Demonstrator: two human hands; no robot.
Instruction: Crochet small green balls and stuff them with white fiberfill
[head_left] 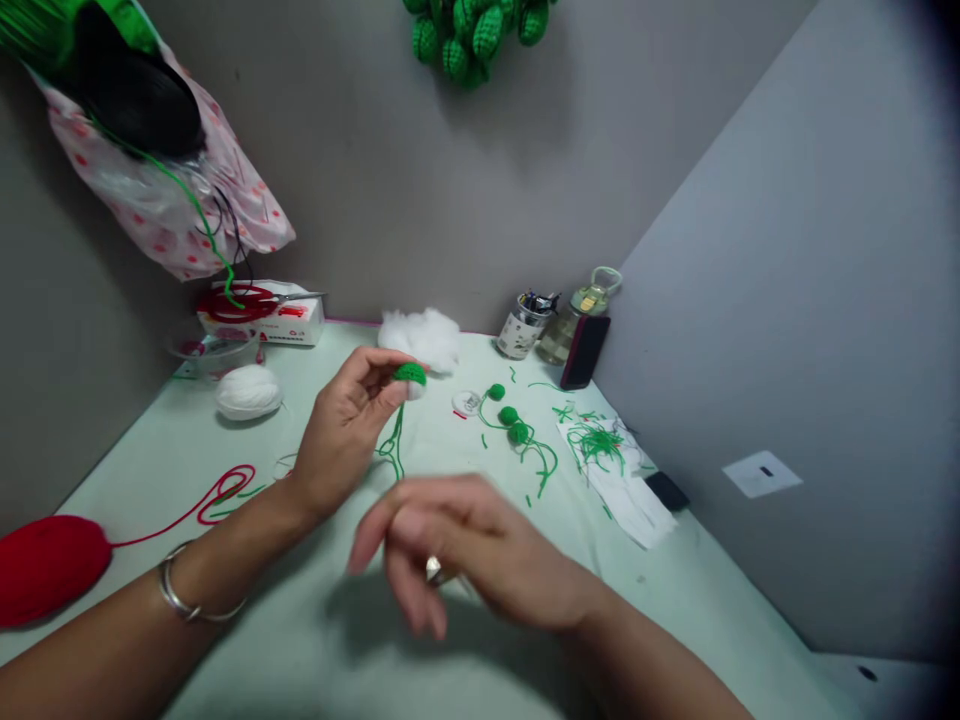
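My left hand (pixel 341 425) pinches a small green crocheted ball (pixel 411 373) between thumb and fingertips. White stuffing shows at its lower side, and a green yarn tail (pixel 397 440) hangs down to the cloth. Nearer to me, my right hand (pixel 480 550) hovers over the table, slightly blurred, its fingers loosely bent and apart. A silvery piece, perhaps a ring, shows among those fingers; I make out nothing held. Behind the left hand lies a heap of white fibre stuffing (pixel 431 338). Several small green crocheted balls (pixel 508 415) with yarn tails rest to the right.
A red yarn ball (pixel 49 570) and a white yarn ball (pixel 249 392) sit at left. Scissors (pixel 296 296) lie on a white box (pixel 296 325). Toward the right stand a pen holder (pixel 519 332), bottle (pixel 556 338) and phone (pixel 586 352), with green yarn scraps (pixel 598 443) on paper.
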